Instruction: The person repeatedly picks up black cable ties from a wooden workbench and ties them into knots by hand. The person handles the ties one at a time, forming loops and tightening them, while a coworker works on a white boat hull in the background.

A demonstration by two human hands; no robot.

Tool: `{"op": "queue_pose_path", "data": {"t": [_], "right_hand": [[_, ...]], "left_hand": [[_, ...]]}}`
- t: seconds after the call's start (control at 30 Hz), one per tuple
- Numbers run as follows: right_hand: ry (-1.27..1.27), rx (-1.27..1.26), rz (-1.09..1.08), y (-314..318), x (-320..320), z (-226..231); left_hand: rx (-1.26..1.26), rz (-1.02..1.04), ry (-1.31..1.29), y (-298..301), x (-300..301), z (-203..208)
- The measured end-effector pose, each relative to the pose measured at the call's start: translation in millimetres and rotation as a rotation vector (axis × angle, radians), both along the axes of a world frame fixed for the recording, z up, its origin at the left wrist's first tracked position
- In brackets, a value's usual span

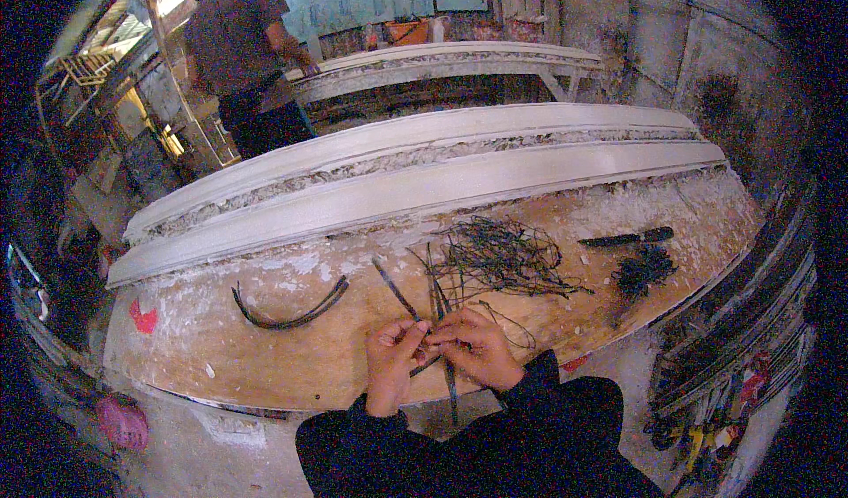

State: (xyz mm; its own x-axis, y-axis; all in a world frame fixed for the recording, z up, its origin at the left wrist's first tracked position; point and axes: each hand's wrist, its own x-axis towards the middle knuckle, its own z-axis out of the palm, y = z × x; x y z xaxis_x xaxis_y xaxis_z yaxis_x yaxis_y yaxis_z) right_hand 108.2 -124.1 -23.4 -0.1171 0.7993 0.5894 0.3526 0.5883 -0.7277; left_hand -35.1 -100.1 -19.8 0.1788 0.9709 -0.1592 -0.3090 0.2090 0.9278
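Observation:
Close together over the table's near edge, both my hands are pinched around dark, thin flat strips (395, 288). My left hand (389, 363) grips one strip, whose far end slants up and to the left. The fingertips of my right hand (480, 346) press on the strips where they cross, and one end hangs down between my wrists. Just beyond lies a tangled heap of thin dark cord (499, 255). A curved bundle of dark strips (291, 321) rests to the left. Over to the right are a dark-handled knife (625, 237) and a small dark clump of strands (643, 271).
The wooden tabletop (291, 370) is smeared with white. Long white moulded pieces (424, 186) run along its far side. A person (238, 52) stands at another bench (459, 52) behind. A pink plastic object (122, 423) sits low on the left; tools (702, 436) lie lower right.

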Motion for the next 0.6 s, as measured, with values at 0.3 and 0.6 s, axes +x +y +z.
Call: {"op": "queue_pose_path", "data": {"t": [0.3,0.6], "right_hand": [[0.467,-0.329,-0.016,-1,-4,-5],[0.308,-0.377,0.072,4,6,-7]], "left_hand": [[0.065,-0.082,-0.047,-3,-1,-2],[0.224,-0.193,-0.082,-3,-3,-10]]}}
